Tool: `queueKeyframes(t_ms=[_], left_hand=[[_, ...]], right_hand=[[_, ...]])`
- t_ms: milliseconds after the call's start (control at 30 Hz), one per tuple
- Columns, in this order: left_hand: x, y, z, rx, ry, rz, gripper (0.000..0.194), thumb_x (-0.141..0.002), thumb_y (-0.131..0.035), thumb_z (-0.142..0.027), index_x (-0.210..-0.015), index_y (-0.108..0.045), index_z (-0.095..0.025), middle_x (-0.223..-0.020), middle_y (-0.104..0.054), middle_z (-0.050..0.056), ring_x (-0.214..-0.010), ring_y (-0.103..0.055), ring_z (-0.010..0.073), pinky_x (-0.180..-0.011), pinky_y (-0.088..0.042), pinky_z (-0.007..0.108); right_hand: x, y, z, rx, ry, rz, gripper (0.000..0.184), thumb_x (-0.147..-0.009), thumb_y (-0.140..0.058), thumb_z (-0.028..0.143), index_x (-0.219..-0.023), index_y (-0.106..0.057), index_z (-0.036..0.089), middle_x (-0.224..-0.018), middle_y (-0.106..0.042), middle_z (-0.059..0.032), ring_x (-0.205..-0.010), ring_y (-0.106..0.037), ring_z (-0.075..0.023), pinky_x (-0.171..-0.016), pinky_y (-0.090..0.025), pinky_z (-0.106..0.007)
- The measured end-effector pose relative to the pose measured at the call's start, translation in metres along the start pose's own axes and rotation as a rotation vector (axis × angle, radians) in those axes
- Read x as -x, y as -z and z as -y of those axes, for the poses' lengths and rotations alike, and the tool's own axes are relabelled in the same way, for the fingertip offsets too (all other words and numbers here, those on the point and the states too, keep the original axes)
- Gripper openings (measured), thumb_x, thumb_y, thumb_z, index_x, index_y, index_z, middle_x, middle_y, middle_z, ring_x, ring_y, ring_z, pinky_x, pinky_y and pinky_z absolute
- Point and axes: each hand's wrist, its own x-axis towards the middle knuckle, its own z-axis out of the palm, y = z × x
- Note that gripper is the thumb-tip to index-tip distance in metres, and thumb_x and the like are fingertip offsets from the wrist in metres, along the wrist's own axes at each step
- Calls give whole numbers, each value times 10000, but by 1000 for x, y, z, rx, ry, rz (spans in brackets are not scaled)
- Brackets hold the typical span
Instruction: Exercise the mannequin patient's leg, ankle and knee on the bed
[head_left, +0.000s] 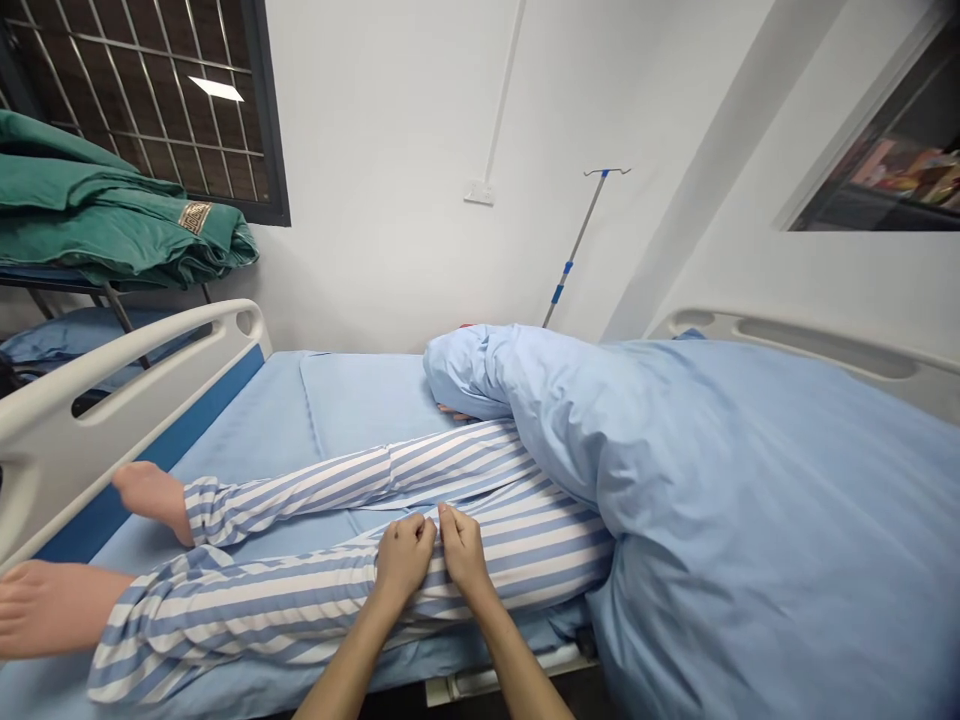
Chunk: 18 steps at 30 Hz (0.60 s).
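Note:
My left hand (406,556) is curled into a loose fist above the near thigh of a figure in blue-and-white striped trousers (259,600). Close beside it, my right hand (462,548) is also closed, thumb uppermost. Nothing shows in either fist, and a narrow gap parts them. The figure lies on a bed, its smooth bare feet (64,608) to the left; they look like a manikin's. A light blue quilt (712,480) is folded back to the right, covering the upper body. A few fingertips (454,412) peek out under the quilt's edge.
A white-and-blue footboard (217,325) closes the left end, and a pale headboard (825,340) stands at the right. Behind the bed rises an IV pole (574,250). Green folded bedding (112,210) lies by the barred window. A white bed rail (510,678) runs below my arms.

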Motion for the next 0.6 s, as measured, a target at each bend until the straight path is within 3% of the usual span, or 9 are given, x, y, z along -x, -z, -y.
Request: queueKeyframes(t_ms=[200, 300, 400, 600], left_hand=[[-11, -2, -27, 441, 43, -88, 354, -775, -390, -346, -477, -277, -190, -456, -283, -57, -487, -296, 81, -508, -224, 227], [-13, -7, -38, 648, 105, -158, 359, -775, -385, -386, -487, -278, -200, -466, -269, -62, -480, -289, 79, -490, -249, 221], [-12, -15, -34, 661, 123, -178, 358, -773, -395, -388, -485, -301, -197, -465, -292, -60, -483, -298, 80, -494, -254, 222], [-8, -22, -12, 478, 134, -182, 349, -788, -371, -351, -487, -298, -190, -461, -317, -53, -495, -314, 85, -515, -233, 228]], right_hand=[[-3, 3, -1, -122, -56, -28, 423, -858, -347, 460, -538, -346, 184, -500, -323, 40, -498, -309, -96, -494, -263, -237], [-3, 3, -2, -150, -60, -17, 415, -852, -360, 461, -543, -349, 183, -505, -318, 40, -498, -300, -95, -488, -258, -236], [-2, 3, -2, -153, -58, -22, 403, -850, -375, 445, -547, -351, 182, -514, -313, 41, -502, -289, -93, -484, -252, -234], [-1, 3, -2, -132, -63, -32, 392, -845, -397, 424, -540, -337, 186, -505, -313, 43, -497, -293, -91, -484, -260, -231]])
